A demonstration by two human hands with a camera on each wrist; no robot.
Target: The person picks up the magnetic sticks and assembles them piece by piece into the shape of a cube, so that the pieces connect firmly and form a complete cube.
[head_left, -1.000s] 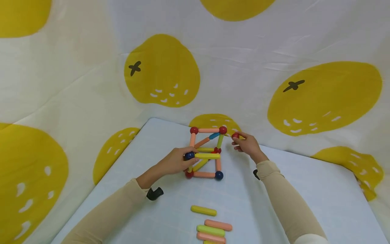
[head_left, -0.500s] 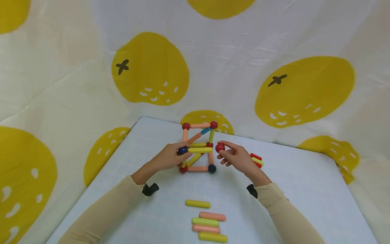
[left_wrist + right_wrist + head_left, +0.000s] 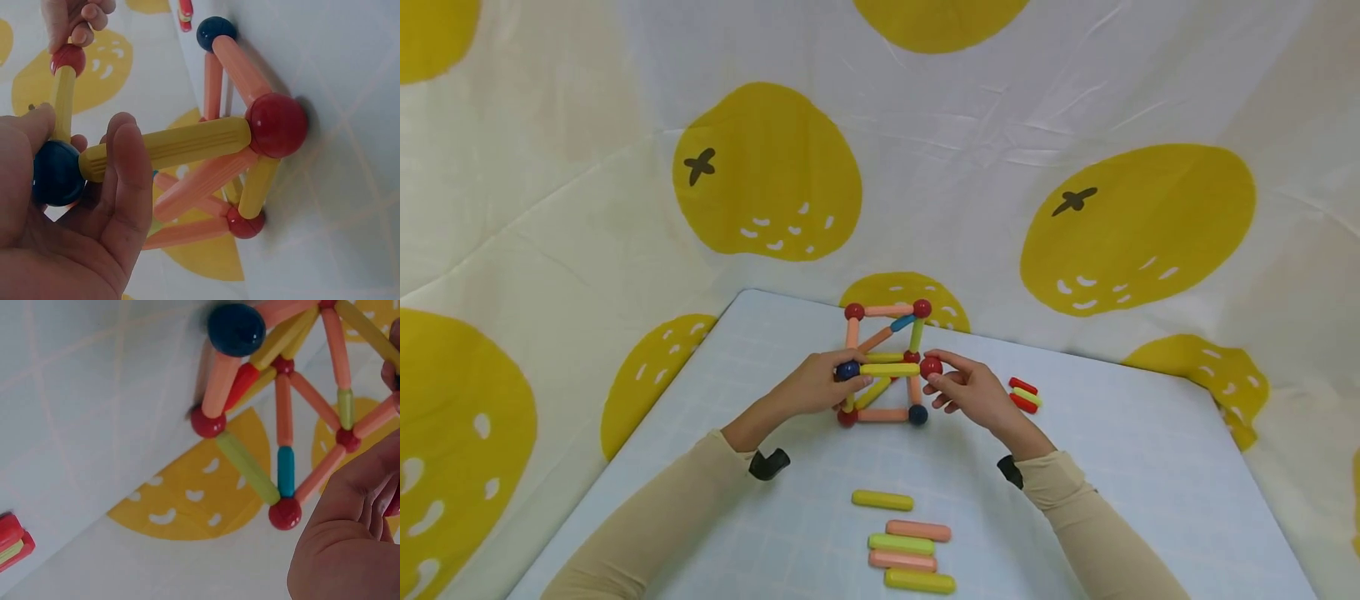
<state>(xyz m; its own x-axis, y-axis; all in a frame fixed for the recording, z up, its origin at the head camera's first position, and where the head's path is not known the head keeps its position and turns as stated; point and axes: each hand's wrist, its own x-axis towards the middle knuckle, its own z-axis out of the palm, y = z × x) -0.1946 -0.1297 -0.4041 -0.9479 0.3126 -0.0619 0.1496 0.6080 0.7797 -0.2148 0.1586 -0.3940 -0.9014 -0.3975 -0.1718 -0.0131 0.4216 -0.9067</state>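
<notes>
In the head view my left hand grips a dark blue ball at the near upper left corner of a frame of coloured building rods and balls. From that ball a yellow rod runs level to the right. My right hand pinches a red ball between thumb and forefinger, against the rod's free end. In the left wrist view a second yellow rod joins the blue ball to a red ball on the table. Another blue ball sits at the frame's near right foot.
Several loose yellow, pink and green rods lie on the table in front of the frame, a yellow rod farthest from me. Short red and green rods lie right of my right hand. A patterned cloth hangs behind the table.
My right hand has brought the red ball left and nearer, from beside the frame's far corner to the yellow rod's end. My left hand keeps its grip on the blue ball.
</notes>
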